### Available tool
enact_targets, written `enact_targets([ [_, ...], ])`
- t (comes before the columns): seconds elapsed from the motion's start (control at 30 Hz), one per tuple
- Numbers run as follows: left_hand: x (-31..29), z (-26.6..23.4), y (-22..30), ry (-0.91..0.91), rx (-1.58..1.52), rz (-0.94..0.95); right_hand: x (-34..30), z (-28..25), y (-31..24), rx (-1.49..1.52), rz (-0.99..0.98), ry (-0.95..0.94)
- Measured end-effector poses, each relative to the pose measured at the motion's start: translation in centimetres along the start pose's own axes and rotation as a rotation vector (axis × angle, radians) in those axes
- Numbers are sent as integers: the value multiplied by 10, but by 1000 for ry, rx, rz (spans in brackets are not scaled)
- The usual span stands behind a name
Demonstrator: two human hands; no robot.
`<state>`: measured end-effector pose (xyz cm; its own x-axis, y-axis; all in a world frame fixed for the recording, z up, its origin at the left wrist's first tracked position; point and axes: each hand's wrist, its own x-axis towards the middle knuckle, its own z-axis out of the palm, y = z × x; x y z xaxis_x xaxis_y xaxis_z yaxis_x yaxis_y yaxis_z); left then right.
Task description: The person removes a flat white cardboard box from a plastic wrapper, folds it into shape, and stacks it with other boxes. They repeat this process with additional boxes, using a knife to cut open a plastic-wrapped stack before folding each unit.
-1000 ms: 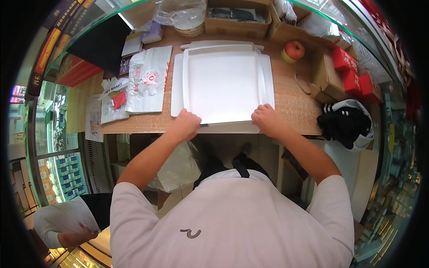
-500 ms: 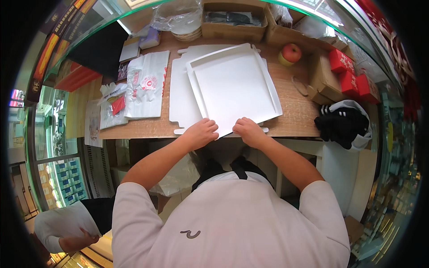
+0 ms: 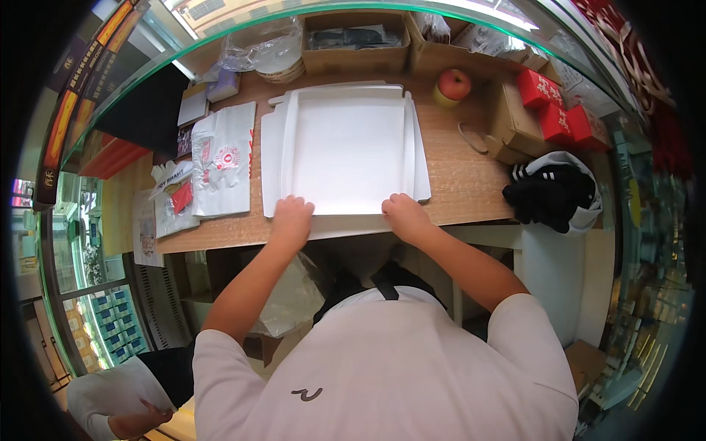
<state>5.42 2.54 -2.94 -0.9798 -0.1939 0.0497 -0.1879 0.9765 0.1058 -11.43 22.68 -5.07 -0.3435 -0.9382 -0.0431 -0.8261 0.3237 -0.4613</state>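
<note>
A shallow white cardboard tray [image 3: 348, 151] with raised side walls lies on the wooden table in front of me. Beneath it rest flat white cardboard blanks [image 3: 271, 163], their edges showing on both sides. My left hand [image 3: 293, 219] grips the tray's near left corner with fingers curled over it. At the near right corner, my right hand [image 3: 405, 217] has its fingers bent around the edge. The near flap [image 3: 347, 226] hangs between both hands over the table's front edge. My thumbs are mostly hidden.
White plastic bags [image 3: 224, 158] lie left of the tray. Open cardboard boxes [image 3: 358, 62] line the back. An apple [image 3: 454, 84], red boxes [image 3: 557, 121] and a black-and-white cloth item [image 3: 553, 197] are on the right. Another person [image 3: 121, 397] is at lower left.
The tray has turned to sit nearly square with the table's front edge. My hands have moved apart, from close together at one corner to the two near corners.
</note>
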Motion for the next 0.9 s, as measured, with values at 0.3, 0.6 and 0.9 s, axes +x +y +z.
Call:
enact_targets([
  [0.3, 4, 19, 24, 27, -293, 195, 4, -18, -15, -141, -463, -49],
  [0.6, 0, 14, 28, -1, -247, 532, -10, -43, -6, 182, -408, 213],
  [0.9, 0, -31, -53, 566, -109, -417, 39, -55, 124, -110, 336, 456],
])
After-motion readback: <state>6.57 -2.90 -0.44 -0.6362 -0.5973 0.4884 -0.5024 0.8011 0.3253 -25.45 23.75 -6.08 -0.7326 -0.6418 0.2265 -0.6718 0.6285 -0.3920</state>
